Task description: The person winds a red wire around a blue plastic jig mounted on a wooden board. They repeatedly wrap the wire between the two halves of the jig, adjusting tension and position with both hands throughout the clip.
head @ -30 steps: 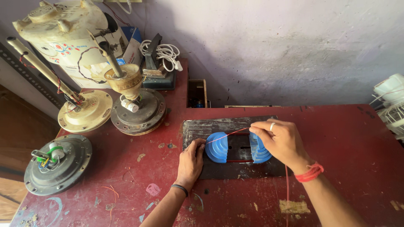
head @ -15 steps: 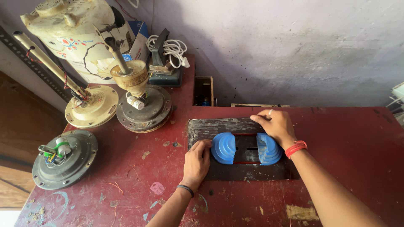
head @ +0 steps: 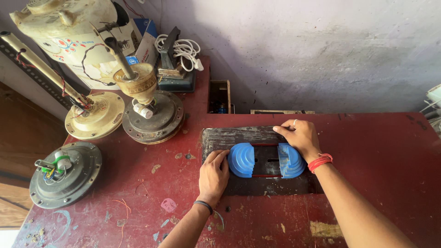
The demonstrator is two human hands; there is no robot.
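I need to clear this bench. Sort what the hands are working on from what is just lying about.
In hand:
left hand and right hand, both on the blue stepped former
dark board under it

Lying about:
grey motor housing
two fan motors with rods
cream appliance body
white cord

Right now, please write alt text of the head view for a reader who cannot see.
Two hands, left hand and right hand, rest on a dark board with two blue stepped formers on a red table. Fan motors stand at left.

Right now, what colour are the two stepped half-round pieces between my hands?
Bright blue: the stepped pieces sit on a dark plate, seen in the head view.
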